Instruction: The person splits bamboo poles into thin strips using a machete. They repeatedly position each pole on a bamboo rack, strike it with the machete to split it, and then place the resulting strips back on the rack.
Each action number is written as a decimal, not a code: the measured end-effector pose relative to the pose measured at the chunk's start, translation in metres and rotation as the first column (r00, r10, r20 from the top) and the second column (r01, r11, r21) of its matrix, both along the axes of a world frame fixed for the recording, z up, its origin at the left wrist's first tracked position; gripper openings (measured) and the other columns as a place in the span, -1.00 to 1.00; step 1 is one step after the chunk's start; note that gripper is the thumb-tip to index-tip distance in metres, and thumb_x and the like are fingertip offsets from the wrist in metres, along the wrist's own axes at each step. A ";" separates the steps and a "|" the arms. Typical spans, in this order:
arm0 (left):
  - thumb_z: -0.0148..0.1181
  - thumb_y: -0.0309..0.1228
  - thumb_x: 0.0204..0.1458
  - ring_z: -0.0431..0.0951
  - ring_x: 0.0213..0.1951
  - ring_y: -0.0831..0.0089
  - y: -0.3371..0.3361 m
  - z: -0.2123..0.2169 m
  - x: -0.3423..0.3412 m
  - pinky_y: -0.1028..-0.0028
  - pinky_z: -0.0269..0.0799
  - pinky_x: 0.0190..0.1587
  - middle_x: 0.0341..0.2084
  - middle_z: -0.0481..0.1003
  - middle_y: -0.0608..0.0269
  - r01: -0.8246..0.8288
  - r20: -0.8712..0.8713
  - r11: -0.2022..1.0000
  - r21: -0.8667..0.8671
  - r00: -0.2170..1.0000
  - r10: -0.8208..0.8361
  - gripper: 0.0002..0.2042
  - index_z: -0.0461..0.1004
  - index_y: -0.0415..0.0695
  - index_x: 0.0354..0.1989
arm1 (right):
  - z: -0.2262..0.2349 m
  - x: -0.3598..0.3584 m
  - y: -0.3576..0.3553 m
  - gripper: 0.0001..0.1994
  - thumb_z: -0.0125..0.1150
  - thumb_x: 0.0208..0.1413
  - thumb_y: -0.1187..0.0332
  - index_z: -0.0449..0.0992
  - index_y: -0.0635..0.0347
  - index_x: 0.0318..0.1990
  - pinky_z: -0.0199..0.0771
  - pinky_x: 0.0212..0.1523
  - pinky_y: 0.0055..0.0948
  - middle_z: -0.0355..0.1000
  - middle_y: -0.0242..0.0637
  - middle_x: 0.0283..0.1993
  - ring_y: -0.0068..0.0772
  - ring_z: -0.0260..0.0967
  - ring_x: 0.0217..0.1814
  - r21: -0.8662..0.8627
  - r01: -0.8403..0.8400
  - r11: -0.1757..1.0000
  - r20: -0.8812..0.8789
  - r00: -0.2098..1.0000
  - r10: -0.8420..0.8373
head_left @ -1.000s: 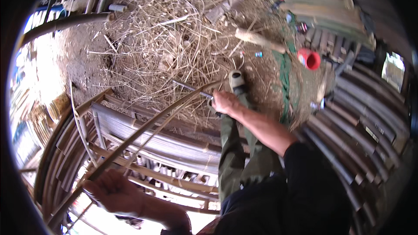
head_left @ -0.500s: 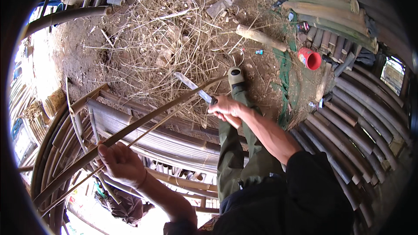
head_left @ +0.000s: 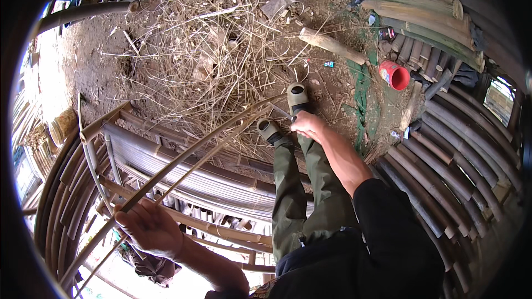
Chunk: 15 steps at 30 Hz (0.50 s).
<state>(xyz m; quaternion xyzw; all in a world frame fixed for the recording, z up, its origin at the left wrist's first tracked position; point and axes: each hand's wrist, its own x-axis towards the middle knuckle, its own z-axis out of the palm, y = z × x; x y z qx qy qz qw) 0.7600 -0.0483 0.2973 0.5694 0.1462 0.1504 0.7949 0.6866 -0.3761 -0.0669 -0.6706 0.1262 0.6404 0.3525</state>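
Note:
My left hand (head_left: 149, 230) is closed round a long dark bamboo strip (head_left: 180, 160), which slants from the lower left up to my shoes. Beneath it a thinner, paler strip (head_left: 206, 156) runs nearly parallel, also passing through that hand. At the far end of the strips, my right hand (head_left: 309, 125) grips a knife; its handle is mostly covered by the fingers. The knife's blade (head_left: 282, 112) looks foreshortened, pointing left close to the strips; I cannot tell if it touches them. My shoes (head_left: 297, 94) are right beside the strip ends.
Bamboo shavings (head_left: 221, 39) are heaped on the dirt floor ahead. A bamboo bench (head_left: 183, 155) stands at my left. Stacked bamboo poles (head_left: 443, 171) line the right side, near a red container (head_left: 394, 75). A short pale log (head_left: 332, 46) lies beyond my feet.
My right hand and knife have moved away from me, toward the strips' far end, and the blade has turned. My left hand has shifted slightly nearer with the strips. My left shoe has come into sight.

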 end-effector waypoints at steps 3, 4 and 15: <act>-0.09 -0.37 0.31 -0.02 -0.68 0.66 -0.005 0.007 0.003 0.58 0.07 -0.57 -0.74 0.03 0.46 -0.254 -0.027 0.965 0.059 0.966 0.256 -0.78 0.40 -0.28 -0.11 | -0.011 -0.037 -0.008 -0.75 0.21 0.03 0.22 0.50 0.27 -0.44 0.46 -0.59 -0.23 0.46 -0.15 -0.56 -0.27 0.43 -0.60 0.067 0.388 0.919 -0.086 0.920 -0.382; -0.08 -0.37 0.31 -0.03 -0.68 0.65 -0.020 0.025 0.001 0.58 0.08 -0.57 -0.73 0.02 0.47 -0.426 -0.053 0.890 0.162 0.897 0.439 -0.81 0.39 -0.24 -0.21 | 0.014 -0.027 0.012 -0.75 0.21 0.04 0.22 0.47 0.28 -0.39 0.50 -0.52 -0.18 0.47 -0.10 -0.49 -0.18 0.46 -0.52 -0.050 0.111 0.993 0.140 0.985 -0.104; -0.07 -0.39 0.30 -0.08 -0.63 0.65 0.200 0.398 -0.149 0.58 -0.06 -0.55 -0.65 -0.05 0.47 -0.776 0.394 0.445 0.447 0.617 0.681 -0.77 0.33 -0.21 0.04 | 0.094 -0.003 -0.112 -0.84 0.26 -0.10 0.47 0.36 0.14 -0.43 0.18 -0.64 -0.22 0.11 -0.42 -0.67 -0.38 0.22 -0.58 -0.327 0.746 0.580 0.317 0.665 -0.676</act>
